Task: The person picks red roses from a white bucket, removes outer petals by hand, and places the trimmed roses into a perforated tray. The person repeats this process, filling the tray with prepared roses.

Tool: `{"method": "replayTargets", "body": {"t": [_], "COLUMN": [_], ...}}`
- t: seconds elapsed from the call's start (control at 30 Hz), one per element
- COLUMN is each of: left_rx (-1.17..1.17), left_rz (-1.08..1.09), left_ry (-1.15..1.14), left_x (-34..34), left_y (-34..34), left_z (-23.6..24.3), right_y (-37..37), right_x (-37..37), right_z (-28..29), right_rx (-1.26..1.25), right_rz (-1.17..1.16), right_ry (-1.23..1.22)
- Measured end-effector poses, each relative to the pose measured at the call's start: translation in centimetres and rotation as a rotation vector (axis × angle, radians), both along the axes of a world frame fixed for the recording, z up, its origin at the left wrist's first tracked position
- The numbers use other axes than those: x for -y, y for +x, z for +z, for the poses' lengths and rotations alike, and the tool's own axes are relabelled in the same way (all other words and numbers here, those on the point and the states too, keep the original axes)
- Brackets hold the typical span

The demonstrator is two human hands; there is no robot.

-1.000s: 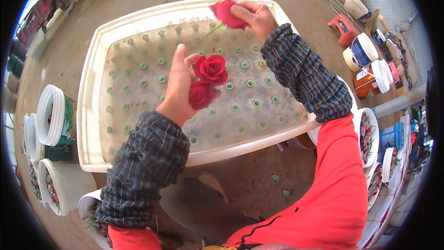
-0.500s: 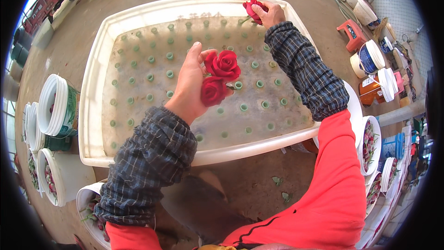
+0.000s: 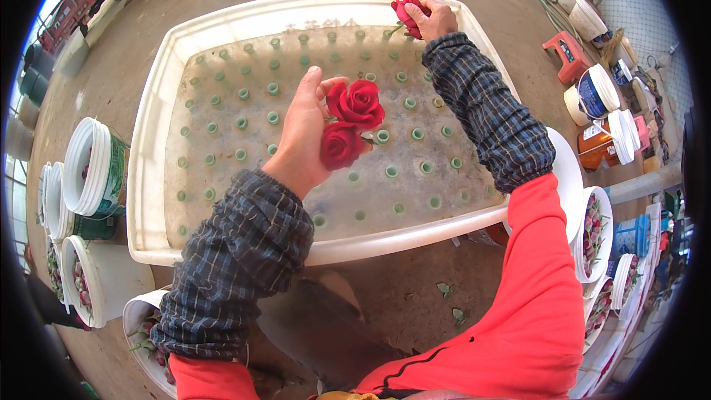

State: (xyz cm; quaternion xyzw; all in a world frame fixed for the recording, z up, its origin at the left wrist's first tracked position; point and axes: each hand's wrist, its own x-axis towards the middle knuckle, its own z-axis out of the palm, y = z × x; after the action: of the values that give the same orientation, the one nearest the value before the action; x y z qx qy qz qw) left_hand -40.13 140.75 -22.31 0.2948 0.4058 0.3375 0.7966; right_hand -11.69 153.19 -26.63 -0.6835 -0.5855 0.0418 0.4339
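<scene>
My left hand (image 3: 302, 141) is closed around two red roses over the middle of a white tub. The upper rose (image 3: 355, 103) and the lower rose (image 3: 341, 145) show their open blooms beside my fingers; their stems are mostly hidden. At the tub's far right corner, my right hand (image 3: 435, 21) pinches another red rose (image 3: 409, 15), its green stem pointing down and left. Rows of small green tubes (image 3: 391, 171) stand up from the floor of the white tub (image 3: 152, 115), some looking cloudy as if under water.
White buckets (image 3: 85, 167) stand at the left, some with rose buds inside. More buckets of rosebuds (image 3: 595, 233) line the right side. A red stool (image 3: 566, 55) and lidded pails (image 3: 592, 92) are farther back right. Leaves (image 3: 445, 290) lie on the floor near me.
Both hands and their roses have hardly moved; the right-hand rose is turned slightly. A dark shape has appeared at the left edge beside the buckets.
</scene>
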Motion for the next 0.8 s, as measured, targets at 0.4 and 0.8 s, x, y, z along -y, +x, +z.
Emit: {"method": "replayTargets", "body": {"t": [0.4,0.8], "left_rx": [0.005,-0.044], "left_rz": [-0.016,-0.024], "left_ry": [-0.007,0.083], "left_x": [-0.5,-0.1], "left_y": [-0.2,-0.5], "left_z": [-0.7,-0.1], "right_y": [-11.0,-9.8], "right_x": [11.1,9.8], "right_z": [3.3,4.6], "right_rx": [-0.252,-0.317], "right_rz": [0.997,0.7], "right_ry": [-0.307,-0.091]}}
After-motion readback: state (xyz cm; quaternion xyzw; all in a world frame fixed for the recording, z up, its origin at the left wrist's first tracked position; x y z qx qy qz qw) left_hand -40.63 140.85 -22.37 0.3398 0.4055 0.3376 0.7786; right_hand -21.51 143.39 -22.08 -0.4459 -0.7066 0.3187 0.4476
